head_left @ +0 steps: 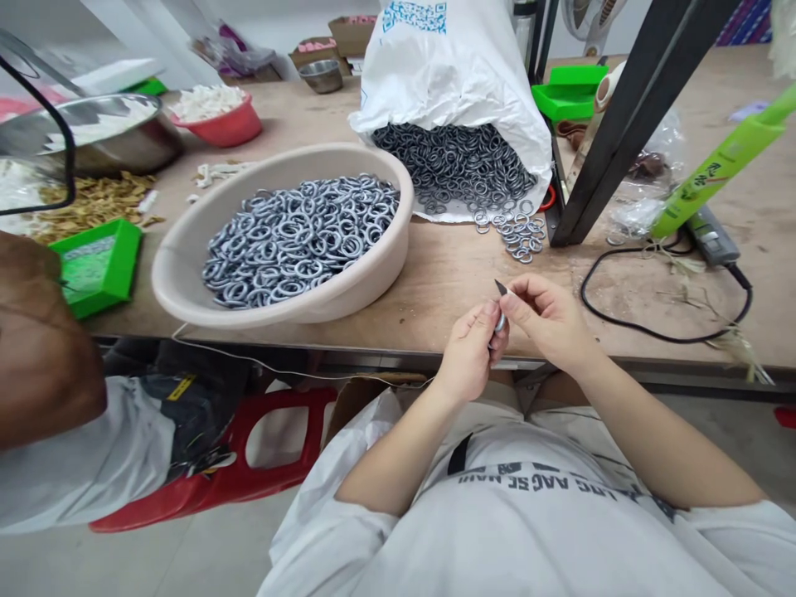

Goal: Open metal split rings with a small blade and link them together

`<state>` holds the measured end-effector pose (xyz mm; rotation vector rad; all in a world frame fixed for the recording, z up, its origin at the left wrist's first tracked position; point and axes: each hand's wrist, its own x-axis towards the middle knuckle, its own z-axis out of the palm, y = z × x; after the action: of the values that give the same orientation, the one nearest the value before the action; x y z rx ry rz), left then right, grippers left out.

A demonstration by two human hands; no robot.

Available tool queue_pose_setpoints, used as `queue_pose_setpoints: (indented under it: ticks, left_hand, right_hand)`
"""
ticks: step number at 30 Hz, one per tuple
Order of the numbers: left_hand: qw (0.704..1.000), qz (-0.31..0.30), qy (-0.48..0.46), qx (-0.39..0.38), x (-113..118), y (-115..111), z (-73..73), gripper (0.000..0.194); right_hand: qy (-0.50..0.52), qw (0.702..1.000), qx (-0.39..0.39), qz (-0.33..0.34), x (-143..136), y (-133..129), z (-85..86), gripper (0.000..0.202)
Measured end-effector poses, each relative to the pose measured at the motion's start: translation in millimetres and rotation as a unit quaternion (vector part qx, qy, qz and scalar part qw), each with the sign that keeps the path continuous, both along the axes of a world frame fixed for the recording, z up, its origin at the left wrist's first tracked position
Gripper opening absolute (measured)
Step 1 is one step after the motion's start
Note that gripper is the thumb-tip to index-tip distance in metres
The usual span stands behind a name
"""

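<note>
My left hand point(471, 348) is closed round a grey ring point(499, 322), just past the table's front edge. Touching it from the right, my right hand point(550, 319) pinches a small knife, whose dark pointed blade point(501, 288) sticks up between the two hands. To the left stands an oval beige basin point(180, 286) heaped with grey rings point(304, 236). Behind my hands, more rings point(453, 162) spill from a white sack point(448, 75) onto the wooden table, with a small loose pile point(521, 234) at its mouth.
A black metal post point(622, 133) rises right of the sack. Further right lie a black cable point(622, 319) and a green tube point(721, 166). At the left are a green tray point(124, 265), a red bowl point(233, 124), a metal bowl point(137, 137) and another person's arm point(46, 348).
</note>
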<state>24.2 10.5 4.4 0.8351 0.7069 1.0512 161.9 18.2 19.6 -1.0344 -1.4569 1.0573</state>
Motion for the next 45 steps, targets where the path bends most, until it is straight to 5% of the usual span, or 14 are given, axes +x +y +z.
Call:
queue_pose_setpoints:
  ticks: [8,14,21,30,37,42,45]
  left_hand:
    - [1.0,0.007,-0.007,-0.011,-2,-2,5.4,0.047]
    - [1.0,0.012,0.005,-0.028,0,-4,5.8,0.049]
    - [1.0,-0.016,0.001,-0.009,-3,-1,0.8,0.048]
    - [0.997,-0.04,-0.018,-0.071,-15,10,-16.0,0.046]
    - [0.996,-0.082,-0.04,-0.002,-30,6,-6.0,0.047]
    - [0.999,-0.041,-0.026,-0.019,-35,14,-8.5,0.048]
    - [0.999,-0.035,-0.003,-0.005,-39,14,-12.6,0.048]
  right_hand:
    - [-0.215,0.971,0.102,0.018,9,-24,7.8,0.038]
    - [-0.253,0.96,0.115,0.024,10,-27,8.4,0.039]
    - [-0.189,0.978,0.052,0.073,12,-25,6.7,0.039]
    - [-0.213,0.976,0.024,0.041,1,-9,-6.7,0.045]
    - [-0.172,0.978,0.016,-0.12,12,31,-19.1,0.05]
    - [-0.026,0.998,-0.045,0.027,-18,16,2.6,0.042]
    - [0.016,0.994,-0.094,0.058,-37,10,4.8,0.04]
